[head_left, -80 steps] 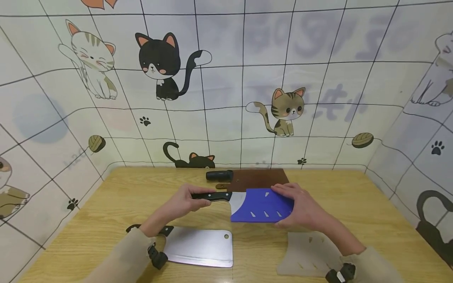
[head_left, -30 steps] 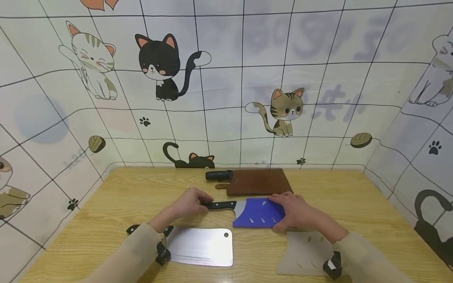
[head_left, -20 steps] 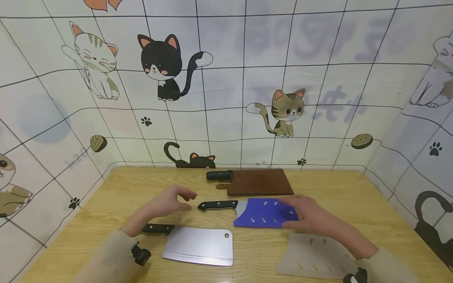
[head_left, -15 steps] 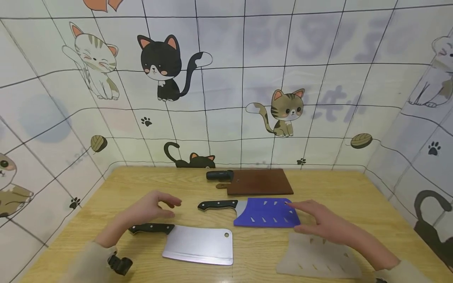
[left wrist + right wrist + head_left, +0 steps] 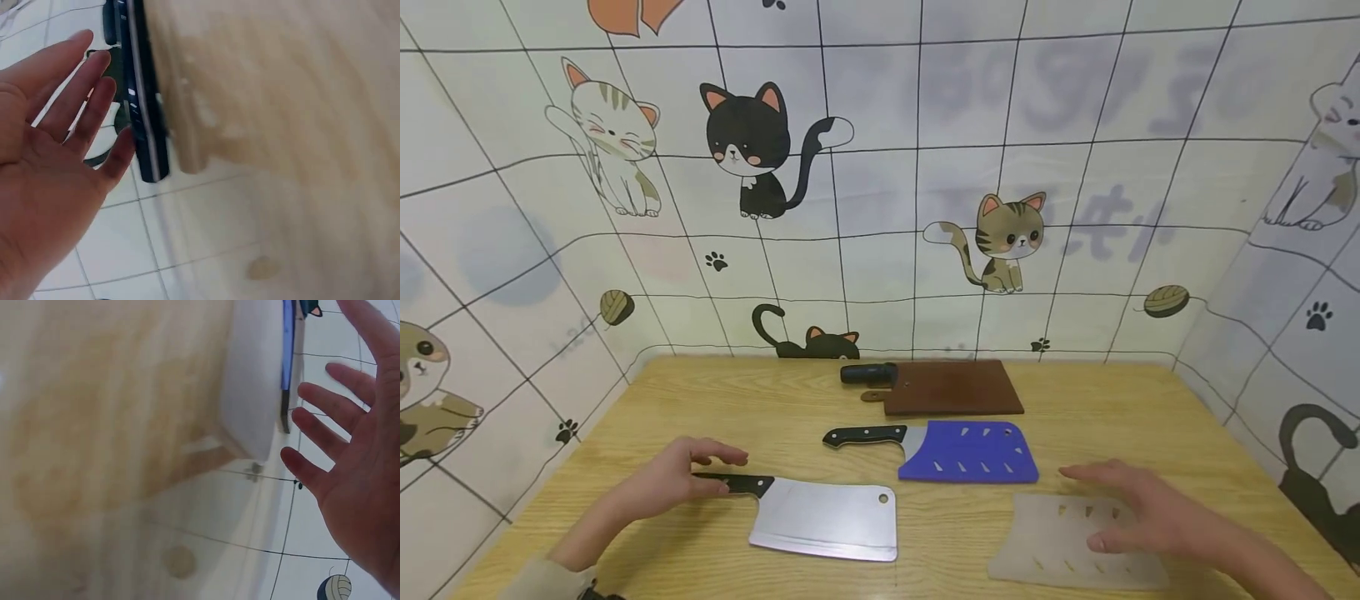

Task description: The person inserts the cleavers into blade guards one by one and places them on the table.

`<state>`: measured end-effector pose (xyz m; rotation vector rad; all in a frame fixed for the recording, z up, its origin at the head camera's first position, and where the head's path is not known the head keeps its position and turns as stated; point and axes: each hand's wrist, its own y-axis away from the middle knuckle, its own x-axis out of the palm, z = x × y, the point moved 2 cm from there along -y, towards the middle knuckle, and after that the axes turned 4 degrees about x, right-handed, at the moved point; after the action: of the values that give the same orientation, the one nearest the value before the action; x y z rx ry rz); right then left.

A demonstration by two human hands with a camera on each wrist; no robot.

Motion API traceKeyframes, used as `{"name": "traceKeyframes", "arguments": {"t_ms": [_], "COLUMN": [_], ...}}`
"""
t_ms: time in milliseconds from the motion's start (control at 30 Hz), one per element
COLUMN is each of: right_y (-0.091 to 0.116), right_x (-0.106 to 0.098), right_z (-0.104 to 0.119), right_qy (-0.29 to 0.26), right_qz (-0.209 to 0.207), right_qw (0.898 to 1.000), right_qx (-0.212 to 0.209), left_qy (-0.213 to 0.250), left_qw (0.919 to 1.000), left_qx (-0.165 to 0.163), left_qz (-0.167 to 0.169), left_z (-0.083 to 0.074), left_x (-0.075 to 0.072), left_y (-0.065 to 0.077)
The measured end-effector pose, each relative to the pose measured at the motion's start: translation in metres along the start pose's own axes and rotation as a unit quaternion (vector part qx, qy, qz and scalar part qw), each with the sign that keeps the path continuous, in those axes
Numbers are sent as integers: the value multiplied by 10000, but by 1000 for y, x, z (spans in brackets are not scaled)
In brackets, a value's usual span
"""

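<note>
My left hand (image 5: 670, 479) hovers at the black handle of a bare steel cleaver (image 5: 823, 521), fingers spread and holding nothing. The left wrist view shows that handle (image 5: 147, 106) beside the fingertips. My right hand (image 5: 1138, 512) is over a translucent whitish blade guard (image 5: 1037, 542), its fingers loose and apart; in the right wrist view the guard (image 5: 253, 381) lies beside the fingers. Between and beyond the hands lies a second cleaver, its black handle (image 5: 865, 435) pointing left and its blade mostly hidden inside a blue slotted blade guard (image 5: 970, 454).
At the table's back lies a brown blade sheath (image 5: 955, 387) with a black handle (image 5: 867, 373) sticking out to the left and a small brown tab below it. The wooden table (image 5: 737, 400) meets a cat-patterned wall covering (image 5: 880, 183) behind and at both sides.
The blue-guarded cleaver was lowered onto the table and both hands let go of it. The left hand moved left and nearer, to the bare cleaver's handle; the right moved right and nearer, over the whitish guard.
</note>
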<state>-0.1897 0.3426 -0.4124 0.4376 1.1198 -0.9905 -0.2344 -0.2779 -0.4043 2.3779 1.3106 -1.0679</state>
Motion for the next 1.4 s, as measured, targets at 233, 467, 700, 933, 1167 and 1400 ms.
{"name": "traceKeyframes", "arguments": {"t_ms": [233, 467, 700, 933, 1167, 1400], "right_y": [15, 20, 21, 22, 23, 23], "right_x": [13, 19, 17, 16, 17, 20], "right_z": [-2, 3, 3, 1, -1, 3], "right_qy": [-352, -136, -125, -157, -111, -121], "right_qz": [485, 822, 896, 839, 802, 597], "right_qw": [9974, 9929, 9937, 9943, 9941, 9967], "right_qx": [412, 844, 657, 632, 720, 530], "left_qy": [1013, 232, -260, -210, 583, 1082], "left_qw": [9945, 9989, 9987, 9993, 9938, 9912], "left_qx": [-208, -357, -358, 162, 682, 331], "left_qz": [158, 176, 235, 253, 657, 682], "left_z": [14, 18, 22, 19, 8, 0], "left_x": [2, 4, 1, 3, 9, 14], "left_y": [3, 2, 8, 10, 12, 10]}}
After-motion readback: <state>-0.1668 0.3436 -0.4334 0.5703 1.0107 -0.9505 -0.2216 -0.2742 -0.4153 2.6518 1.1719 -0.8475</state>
